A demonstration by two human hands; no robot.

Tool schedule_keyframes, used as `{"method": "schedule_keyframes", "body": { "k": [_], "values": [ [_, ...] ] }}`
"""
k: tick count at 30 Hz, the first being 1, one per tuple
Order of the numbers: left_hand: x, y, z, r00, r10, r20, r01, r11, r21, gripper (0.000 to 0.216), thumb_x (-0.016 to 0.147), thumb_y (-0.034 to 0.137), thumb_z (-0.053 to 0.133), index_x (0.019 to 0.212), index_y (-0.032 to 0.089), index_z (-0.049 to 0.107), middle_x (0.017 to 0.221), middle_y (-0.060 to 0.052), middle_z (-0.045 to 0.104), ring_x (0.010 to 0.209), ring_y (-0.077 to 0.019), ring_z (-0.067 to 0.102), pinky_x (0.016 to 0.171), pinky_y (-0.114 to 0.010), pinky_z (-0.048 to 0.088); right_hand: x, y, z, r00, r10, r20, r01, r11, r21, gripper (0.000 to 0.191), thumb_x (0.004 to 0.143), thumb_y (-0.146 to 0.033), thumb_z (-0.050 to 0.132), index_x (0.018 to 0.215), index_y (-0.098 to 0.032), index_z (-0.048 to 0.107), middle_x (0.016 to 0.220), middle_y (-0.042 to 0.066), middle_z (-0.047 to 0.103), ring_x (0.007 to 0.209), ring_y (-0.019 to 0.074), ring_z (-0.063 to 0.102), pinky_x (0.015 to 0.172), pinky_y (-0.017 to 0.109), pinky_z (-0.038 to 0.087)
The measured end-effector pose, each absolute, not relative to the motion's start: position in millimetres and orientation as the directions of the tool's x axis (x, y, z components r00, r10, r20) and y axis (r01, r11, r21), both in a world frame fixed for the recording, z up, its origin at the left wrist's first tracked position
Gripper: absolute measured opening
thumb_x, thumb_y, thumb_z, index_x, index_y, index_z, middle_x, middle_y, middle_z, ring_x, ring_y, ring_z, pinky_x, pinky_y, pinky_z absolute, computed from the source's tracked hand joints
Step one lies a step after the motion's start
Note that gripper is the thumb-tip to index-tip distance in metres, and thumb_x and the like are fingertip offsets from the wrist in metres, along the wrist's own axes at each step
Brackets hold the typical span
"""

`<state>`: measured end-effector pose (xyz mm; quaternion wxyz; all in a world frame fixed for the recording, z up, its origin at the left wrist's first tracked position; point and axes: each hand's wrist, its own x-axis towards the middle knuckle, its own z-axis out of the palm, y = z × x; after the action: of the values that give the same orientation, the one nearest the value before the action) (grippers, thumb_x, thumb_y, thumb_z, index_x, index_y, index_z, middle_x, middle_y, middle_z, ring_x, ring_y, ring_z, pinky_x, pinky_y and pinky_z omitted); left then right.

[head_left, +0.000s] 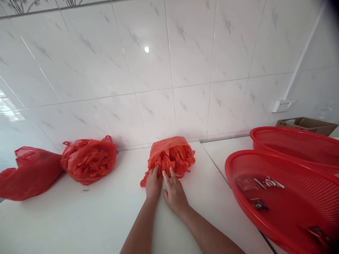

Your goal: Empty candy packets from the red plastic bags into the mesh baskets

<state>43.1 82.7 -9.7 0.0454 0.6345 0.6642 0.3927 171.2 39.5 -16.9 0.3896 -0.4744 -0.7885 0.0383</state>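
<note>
A bundle of red plastic bags (172,148) lies in front of me on the white table, its crumpled mouth facing me. My left hand (153,185) is at the near left edge of the bundle, fingers bent onto the thin plastic; their undersides are hidden. Just beside it, my right hand (175,194) rests with fingers apart and thumb out. Its fingertips touch the front of the crumpled plastic, without a visible grip. A looped bag handle (143,182) sticks out to the left of my left hand.
A round red plastic bundle (90,160) and another red bag (34,173) lie left on the white table (79,222). At right stand two red baskets, the nearer basket (233,176) holding several small packets (259,204). Behind are a cardboard box (317,125) and a tiled wall (190,63).
</note>
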Motion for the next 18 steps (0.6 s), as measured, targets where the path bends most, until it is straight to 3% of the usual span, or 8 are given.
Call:
{"method": "schedule_keyframes", "body": {
  "k": [2,4,7,12,15,18],
  "values": [
    [39.7,81.9,-9.8,-0.263,0.872,0.413,0.748,-0.086,0.658,0.024,0.084,0.025,0.042,0.101,0.023,0.058,0.1,-0.006,0.062,0.09,-0.0212,0.058,0.075,-0.034,0.045,168.4,53.7,-17.0,-0.194,0.825,0.532,0.748,0.475,-0.464,0.075,0.077,-0.008,0.049,0.145,-0.021,0.021,0.153,0.015,0.016,0.133,0.0286,0.033,0.098,0.043,0.04],
    [35.7,80.9,-10.2,-0.348,0.855,0.384,0.667,-0.061,0.742,0.017,0.084,0.026,0.041,0.088,0.023,0.057,0.088,-0.002,0.063,0.081,-0.0185,0.057,0.072,-0.031,0.044,167.8,64.3,-18.3,-0.149,0.872,0.466,0.774,0.396,-0.493,0.07,0.078,-0.014,0.051,0.144,-0.018,0.026,0.149,0.017,0.025,0.132,0.0306,0.034,0.098,0.044,0.038],
    [28.1,78.2,-11.3,-0.447,0.824,0.349,0.506,-0.089,0.858,0.018,0.085,0.033,0.04,0.088,0.023,0.055,0.083,0.0,0.062,0.076,-0.0157,0.056,0.071,-0.028,0.045,167.4,72.7,-21.9,-0.139,0.905,0.401,0.791,0.345,-0.505,0.065,0.08,-0.021,0.052,0.141,-0.014,0.032,0.144,0.017,0.035,0.13,0.0316,0.037,0.099,0.045,0.036],
    [18.8,72.2,-9.5,-0.563,0.773,0.294,0.332,-0.114,0.936,0.027,0.086,0.037,0.036,0.101,0.022,0.052,0.097,-0.003,0.063,0.084,-0.0161,0.059,0.073,-0.028,0.049,166.3,77.1,-27.6,-0.12,0.925,0.36,0.78,0.312,-0.543,0.063,0.081,-0.027,0.052,0.139,-0.009,0.034,0.139,0.019,0.043,0.127,0.0331,0.039,0.101,0.048,0.033],
    [24.2,68.8,-3.6,-0.56,0.715,0.419,0.501,-0.111,0.859,0.036,0.082,0.036,0.045,0.116,0.024,0.047,0.116,-0.007,0.058,0.106,-0.0209,0.055,0.088,-0.035,0.046,170.5,78.4,-24.7,-0.081,0.91,0.407,0.746,0.326,-0.58,0.061,0.083,-0.025,0.049,0.14,-0.011,0.032,0.14,0.017,0.042,0.127,0.0317,0.039,0.099,0.048,0.036],
    [39.1,66.7,2.0,-0.358,0.692,0.626,0.787,-0.137,0.602,0.063,0.073,0.034,0.06,0.132,0.025,0.037,0.139,-0.01,0.043,0.13,-0.0279,0.036,0.107,-0.046,0.029,176.9,73.2,-13.9,-0.074,0.849,0.524,0.721,0.408,-0.56,0.059,0.083,-0.018,0.045,0.141,-0.015,0.031,0.142,0.014,0.038,0.124,0.0295,0.042,0.096,0.046,0.041]
  ]
}}
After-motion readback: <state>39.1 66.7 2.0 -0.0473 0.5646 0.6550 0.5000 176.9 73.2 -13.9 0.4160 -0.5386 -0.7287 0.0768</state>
